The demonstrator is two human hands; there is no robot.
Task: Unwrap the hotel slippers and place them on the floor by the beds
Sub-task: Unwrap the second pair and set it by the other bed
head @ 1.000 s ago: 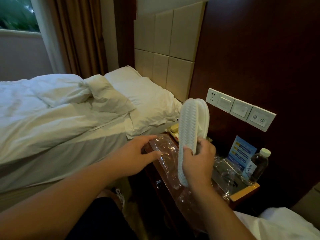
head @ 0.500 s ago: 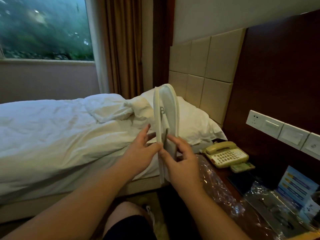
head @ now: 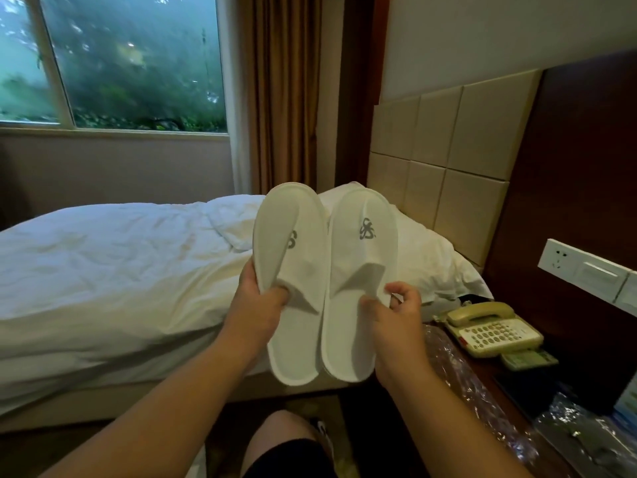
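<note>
slippers (head: 356, 305) were out of the wrapper, and you had just pulled them apart. half a second before, they were pressed flat together, edge toward you, with both hands on the one stack; now each hand had its own. your left hand (head: 256, 305) held the left slipper (head: 293, 267) at its outer edge, with the fingers curled into the opening under the upper. your right hand (head: 393, 315) pinched the right slipper (head: 362, 263) at the corner of its upper, between thumb and fingers. both stood toes up, the grey logos facing you, side by side and almost touching, in the air in front of the bed (head: 120, 270) and above your knee (head: 282, 432). the clear plastic wrapper (head: 458, 370) lay crumpled on the nightstand (head: 568, 343) at the right, near the telephone (head: 493, 329), so i judged the unwrapping finished for this pair. what remained was the placing: the slippers were not yet on the floor (head: 300, 403), which showed dark between bed and knee. the next move probably asked you to turn them soles down and lower them beside the bed. they looked thin and soft, so they might fold or land crooked if dropped.
</note>
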